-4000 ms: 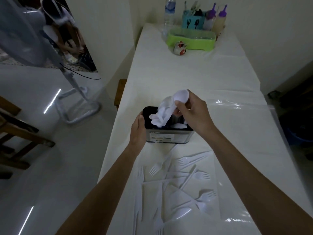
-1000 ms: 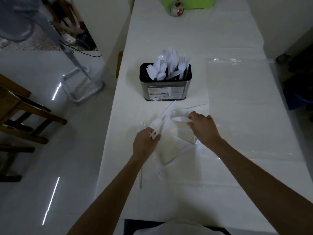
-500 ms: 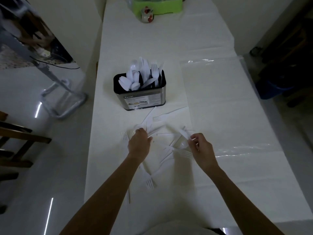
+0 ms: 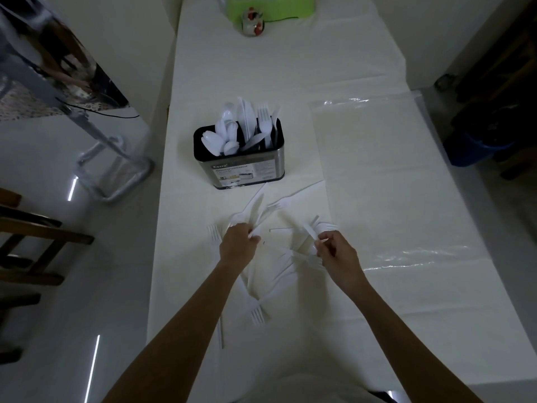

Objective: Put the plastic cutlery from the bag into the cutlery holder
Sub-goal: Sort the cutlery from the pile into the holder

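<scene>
Loose white plastic cutlery [image 4: 257, 314] lies scattered on the near part of the table [image 4: 290, 68], between and below both hands. Left hand [image 4: 238, 248] grips a fanned bunch of forks and knives [image 4: 254, 209], fingers curled round the handles, tips pointing far toward the cutlery holder [image 4: 239, 167]. Right hand [image 4: 337, 254] pinches a single white piece [image 4: 309, 232] between thumb and fingertips, just above the pile. Holder stands just beyond the pile, spoons, knives and forks upright in it. Clear bag [image 4: 377, 170] lies flat to the right of the holder. Four seconds ago both hands were at the holder; a second ago the right hand lay flat on the pile, now it's lifted with a piece. Green tray [image 4: 270, 7] and small jar [image 4: 252, 23] at the far end
</scene>
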Demonstrator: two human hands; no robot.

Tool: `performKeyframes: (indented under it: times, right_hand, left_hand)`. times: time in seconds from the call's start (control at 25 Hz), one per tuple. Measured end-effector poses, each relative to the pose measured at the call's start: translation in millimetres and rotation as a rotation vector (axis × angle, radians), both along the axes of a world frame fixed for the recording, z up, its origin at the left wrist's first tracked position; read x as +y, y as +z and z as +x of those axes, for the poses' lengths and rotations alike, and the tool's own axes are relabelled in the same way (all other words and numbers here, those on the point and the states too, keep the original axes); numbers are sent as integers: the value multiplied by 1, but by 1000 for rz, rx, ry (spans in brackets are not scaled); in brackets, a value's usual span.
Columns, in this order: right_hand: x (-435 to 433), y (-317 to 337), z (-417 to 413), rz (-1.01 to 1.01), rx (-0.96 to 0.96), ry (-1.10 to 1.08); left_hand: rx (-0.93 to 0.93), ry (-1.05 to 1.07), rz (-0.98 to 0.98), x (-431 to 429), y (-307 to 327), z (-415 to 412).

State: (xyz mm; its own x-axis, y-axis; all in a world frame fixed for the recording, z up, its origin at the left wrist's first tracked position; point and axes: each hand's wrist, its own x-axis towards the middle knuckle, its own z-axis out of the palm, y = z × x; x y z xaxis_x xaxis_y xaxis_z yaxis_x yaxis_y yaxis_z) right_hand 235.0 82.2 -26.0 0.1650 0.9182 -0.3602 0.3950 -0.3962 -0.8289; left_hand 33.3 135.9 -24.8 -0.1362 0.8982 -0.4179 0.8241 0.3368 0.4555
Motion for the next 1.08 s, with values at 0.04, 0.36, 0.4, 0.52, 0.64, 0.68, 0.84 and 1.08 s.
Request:
performKeyframes:
  times: [0.04,0.36,0.4,0.52,0.64,0.68,0.84,1.08]
  right_hand:
    - [0,1,-1,-38,7,10]
    - [-3,19,-50,-237,526,-29]
    - [-5,23,-56,-262,591,-33]
    - [-12,29,-66,-295,630,-33]
    - [-19,28,-64,-263,546,23]
    - [-20,28,-61,-255,523,36]
    - [-21,36,-52,-217,451,87]
    - [-31,47,-40,-231,417,403]
  left_hand:
    - [-41,21,-31,1,-1,0]
    - [-671,328,-27,-24,35,23]
    - [-691,344,-6,-29,36,27]
    - [-674,375,23,-40,33,36]
    - [-671,428,-5,-45,37,41]
    - [-702,465,-24,-45,39,42]
    - [-802,502,-69,-51,39,40]
    - [-895,500,-169,-65,39,34]
